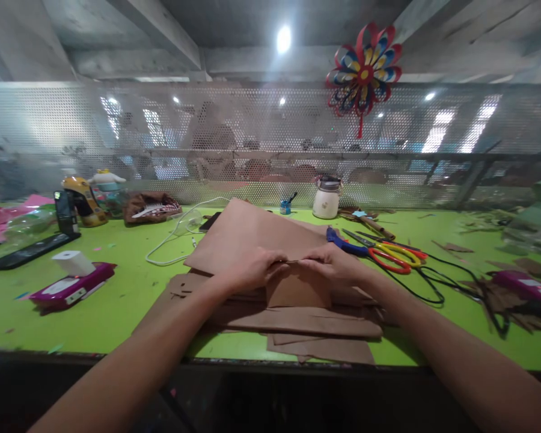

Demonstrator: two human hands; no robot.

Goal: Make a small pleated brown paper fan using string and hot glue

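My left hand [264, 266] and my right hand [331, 263] are closed in pinches at the upper edge of a small piece of brown paper [299, 288]. This piece stands tilted between them, its lower part over other brown paper. Behind my hands lies a large brown sheet [238, 225]. Folded brown paper [293, 320] rests below the held piece, near the table's front edge. Close to my right hand are a blue-handled tool [345, 243] and scissors with orange-red handles [390, 261] and yellow handles [406, 255]. My fingertips partly hide the pinched edge.
On the green table [130, 300], a purple power strip [74, 285] with a white plug [73, 263] sits left. A white jug [326, 199] and small blue pot [285, 207] stand behind. Black cord [433, 294] and brown scraps [509, 300] lie right. Perforated metal screen [261, 132] rises beyond.
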